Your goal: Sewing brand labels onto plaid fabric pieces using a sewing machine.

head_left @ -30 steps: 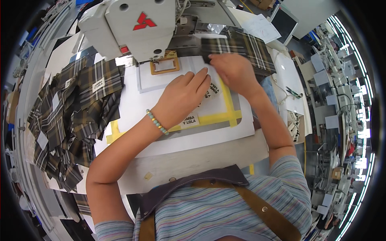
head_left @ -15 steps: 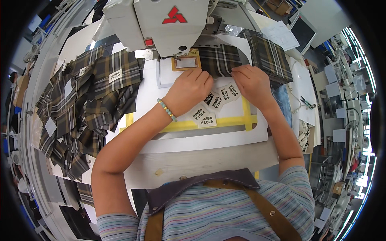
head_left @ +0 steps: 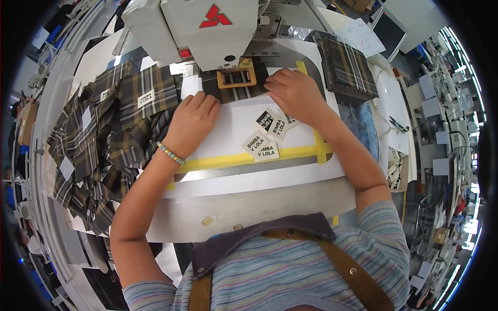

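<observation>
A dark plaid fabric piece (head_left: 258,89) lies flat beneath the small brass-yellow clamp frame (head_left: 237,85) of a white sewing machine (head_left: 210,26); its stripes show through the frame's opening. My right hand (head_left: 296,97) has its fingers bent together at the cloth's right edge. At the left edge, my left hand (head_left: 193,122) is closed with its fingertips on the near corner; the thumb is hidden. Between my forearms lie several loose cream labels (head_left: 256,143) and a black label (head_left: 266,120) on the white work plate (head_left: 223,137).
A messy heap of plaid pieces (head_left: 104,145), some with labels, spreads at the left. To the right are a neat stack of plaid pieces (head_left: 350,67), small scissors (head_left: 398,124) and a box of labels (head_left: 397,171). Yellow tape (head_left: 228,160) edges the plate.
The plaid piece has gone leftward under the clamp frame, whose opening showed something pale before. My left hand has moved left, away from the frame; my right hand has shifted left and slightly farther away.
</observation>
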A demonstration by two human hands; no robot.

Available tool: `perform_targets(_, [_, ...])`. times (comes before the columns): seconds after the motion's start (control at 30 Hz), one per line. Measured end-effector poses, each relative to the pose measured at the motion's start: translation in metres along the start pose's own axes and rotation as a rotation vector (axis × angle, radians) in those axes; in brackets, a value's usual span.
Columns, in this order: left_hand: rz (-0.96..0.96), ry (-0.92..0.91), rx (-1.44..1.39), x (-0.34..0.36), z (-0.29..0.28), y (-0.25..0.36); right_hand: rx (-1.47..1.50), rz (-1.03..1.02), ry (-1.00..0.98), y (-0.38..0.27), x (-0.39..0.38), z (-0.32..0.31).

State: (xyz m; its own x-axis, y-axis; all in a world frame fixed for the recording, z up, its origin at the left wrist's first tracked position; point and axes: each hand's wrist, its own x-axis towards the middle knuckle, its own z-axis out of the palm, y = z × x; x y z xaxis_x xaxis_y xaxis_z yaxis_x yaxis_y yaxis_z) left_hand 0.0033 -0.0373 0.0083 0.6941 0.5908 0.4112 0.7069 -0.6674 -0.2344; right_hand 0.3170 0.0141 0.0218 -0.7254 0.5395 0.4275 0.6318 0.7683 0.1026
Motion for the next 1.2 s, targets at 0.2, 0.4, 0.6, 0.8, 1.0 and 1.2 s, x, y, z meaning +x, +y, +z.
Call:
perform_targets(0.2, [-0.142,0.034,-0.165,-0.022,-0.008,0.004,0.165,0.207,-0.107,0.003,-0.020,-0.017])
perform_targets(0.4, [-0.244,-0.083,-0.254,-0.033,-0.009,0.010,0.230,0.083,-0.200,-0.005,-0.031,-0.004])
perform_targets(0.6, [-0.236,-0.103,-0.232,-0.033,-0.012,0.008,0.249,0.113,-0.218,-0.008,-0.033,-0.008])
perform_targets(0.8, [-0.232,-0.106,-0.190,-0.036,-0.013,0.007,0.284,0.108,-0.257,-0.009,-0.034,-0.013])
perform_targets(1.0, [-0.250,-0.108,-0.228,-0.037,-0.013,0.006,0.350,0.147,-0.156,-0.004,-0.033,-0.017])
perform_targets(1.2, [-0.253,-0.126,-0.284,-0.031,-0.017,0.009,0.247,0.057,-0.219,-0.001,-0.038,-0.006])
